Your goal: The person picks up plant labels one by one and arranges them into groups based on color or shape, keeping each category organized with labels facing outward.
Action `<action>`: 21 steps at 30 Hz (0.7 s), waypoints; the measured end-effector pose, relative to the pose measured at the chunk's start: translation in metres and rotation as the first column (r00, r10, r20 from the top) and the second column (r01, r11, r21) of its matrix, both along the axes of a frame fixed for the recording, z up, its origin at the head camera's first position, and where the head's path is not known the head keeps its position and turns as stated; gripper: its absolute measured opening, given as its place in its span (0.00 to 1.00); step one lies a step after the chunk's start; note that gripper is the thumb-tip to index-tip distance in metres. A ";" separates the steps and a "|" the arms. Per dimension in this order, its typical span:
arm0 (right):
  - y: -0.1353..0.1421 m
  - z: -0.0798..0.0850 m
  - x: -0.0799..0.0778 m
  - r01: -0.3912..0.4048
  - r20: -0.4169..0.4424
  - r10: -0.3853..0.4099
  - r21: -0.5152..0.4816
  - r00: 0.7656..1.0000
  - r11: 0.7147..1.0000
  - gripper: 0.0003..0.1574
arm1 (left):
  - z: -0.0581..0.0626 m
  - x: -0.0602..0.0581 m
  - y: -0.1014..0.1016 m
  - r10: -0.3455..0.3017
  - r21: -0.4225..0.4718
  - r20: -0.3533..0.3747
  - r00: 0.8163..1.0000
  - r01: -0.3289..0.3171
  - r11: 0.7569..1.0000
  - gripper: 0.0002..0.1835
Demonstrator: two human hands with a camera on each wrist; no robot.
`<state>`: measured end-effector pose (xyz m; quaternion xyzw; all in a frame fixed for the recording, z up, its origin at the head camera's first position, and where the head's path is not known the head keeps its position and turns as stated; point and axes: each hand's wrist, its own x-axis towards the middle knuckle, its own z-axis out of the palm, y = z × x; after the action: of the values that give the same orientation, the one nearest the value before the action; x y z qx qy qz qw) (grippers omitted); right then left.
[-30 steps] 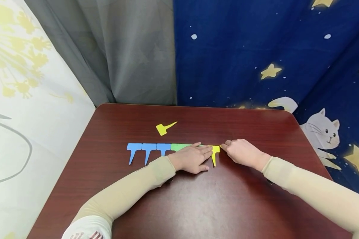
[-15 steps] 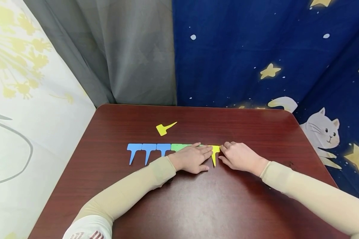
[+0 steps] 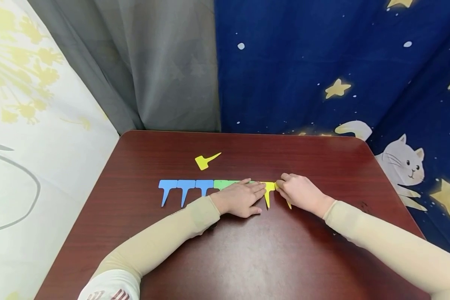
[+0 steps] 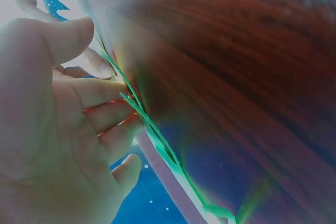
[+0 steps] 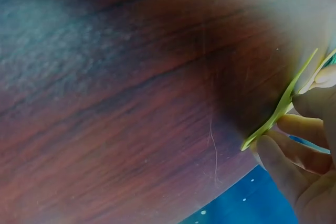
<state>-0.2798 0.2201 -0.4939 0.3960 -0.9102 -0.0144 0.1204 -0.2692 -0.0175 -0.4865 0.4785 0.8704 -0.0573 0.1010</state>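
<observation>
A row of T-shaped plant labels lies flat with stems toward me: blue labels (image 3: 186,184) at the left, green labels (image 3: 221,184) in the middle, then a yellow label (image 3: 270,186). My left hand (image 3: 240,200) rests with straight fingers over the green labels, hiding most of them; its fingertips touch the yellow label's left edge. At the row's right end my right hand (image 3: 301,191) holds another yellow plant label (image 5: 281,106) by its head with curled fingers. This label's stem shows below the hand, and its head sits beside the yellow one in the row.
A loose yellow plant label (image 3: 203,162) lies tilted behind the row, stem toward the upper right. The dark red wooden table (image 3: 247,258) ends at a rounded back edge, with a grey curtain (image 3: 176,66) and a blue starry curtain (image 3: 285,75) behind it.
The right hand has shifted slightly and turned, so the stem of its yellow plant label now shows below the fingers. The left hand has stayed in place.
</observation>
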 end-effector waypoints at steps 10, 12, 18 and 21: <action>0.000 0.001 -0.002 0.009 0.017 -0.008 -0.041 1.000 0.999 0.07 | -0.001 0.000 0.000 0.006 0.000 0.000 1.000 -0.006 1.000 0.38; 0.001 0.001 -0.002 0.019 0.023 -0.018 -0.034 1.000 0.999 0.08 | -0.001 -0.001 0.000 0.007 -0.001 -0.007 1.000 -0.007 1.000 0.38; 0.003 -0.001 -0.002 0.025 0.006 -0.025 -0.048 1.000 0.999 0.09 | 0.000 0.000 0.000 0.002 0.025 -0.020 1.000 -0.001 1.000 0.38; 0.004 0.002 -0.002 0.015 -0.033 -0.018 -0.084 0.999 0.996 0.10 | 0.004 -0.001 -0.001 -0.013 0.078 -0.045 0.999 0.016 0.997 0.37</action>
<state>-0.2819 0.2237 -0.4924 0.3829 -0.9110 0.0158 0.1522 -0.2703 -0.0190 -0.4824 0.4869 0.8705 -0.0347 0.0623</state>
